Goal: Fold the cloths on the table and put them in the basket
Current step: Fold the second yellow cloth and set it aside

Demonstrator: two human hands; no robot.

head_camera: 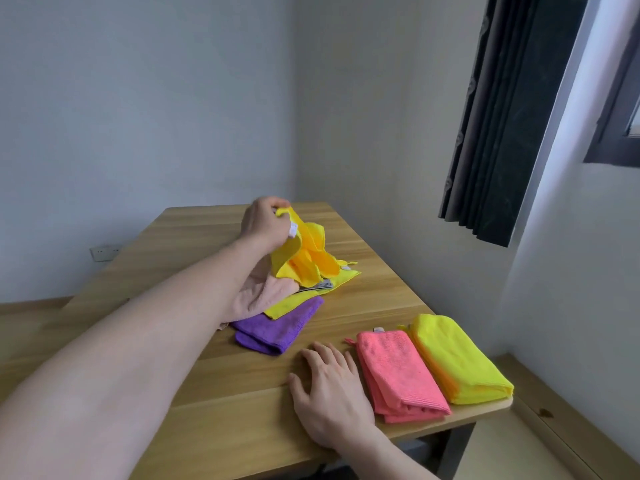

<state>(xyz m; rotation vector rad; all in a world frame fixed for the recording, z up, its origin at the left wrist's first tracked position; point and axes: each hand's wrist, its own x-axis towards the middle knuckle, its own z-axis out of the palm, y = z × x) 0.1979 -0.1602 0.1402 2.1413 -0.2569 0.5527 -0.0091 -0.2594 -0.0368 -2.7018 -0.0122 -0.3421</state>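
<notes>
The cloths point(277, 299) are heaped at the frame's centre on the table point(214, 386); a yellow cloth point(304, 254) is pinched by its upper corner in the left hand point(265, 221), hanging down-right. Bare table lies below the heap for spreading. Folded pink point(398, 374) and yellow point(457, 358) cloths are seen lower right, beside the right hand point(329, 393), laid flat and open. No basket is seen.
</notes>
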